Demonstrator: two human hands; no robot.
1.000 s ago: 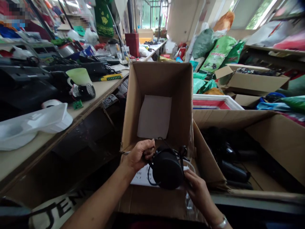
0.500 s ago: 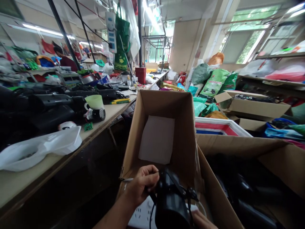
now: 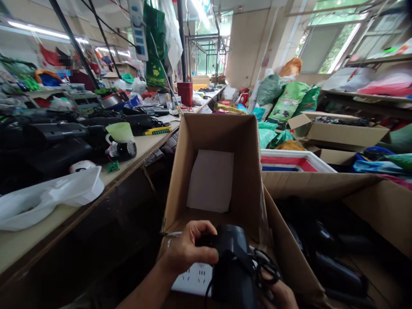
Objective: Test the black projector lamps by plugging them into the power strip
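A black cylindrical device (image 3: pixel 233 262) with a glossy shell stands low in the middle, in front of the open cardboard box. My left hand (image 3: pixel 191 249) is closed on its left side, thumb and fingers pinching a part near its top. Lower right, my right hand (image 3: pixel 277 289) is closed around black cord (image 3: pixel 268 266) bunched in loops against the device. Part of that hand is hidden behind the cord and the device. Under both hands lies a white power strip (image 3: pixel 193 277), its sockets facing up. A thin black cord hangs at the device's left edge.
The tall cardboard box (image 3: pixel 175 180) holds a white sheet (image 3: pixel 210 180). A second box (image 3: pixel 289 184) with black devices stands right. On the left workbench (image 3: pixel 127 169) are black devices, a pale green cup (image 3: pixel 120 132) and a white tray (image 3: pixel 67 189). A person is far left.
The device has turned slightly and risen a little between my hands. My right hand has come further into view with the cord gathered in loops. The camera view has shifted slightly.
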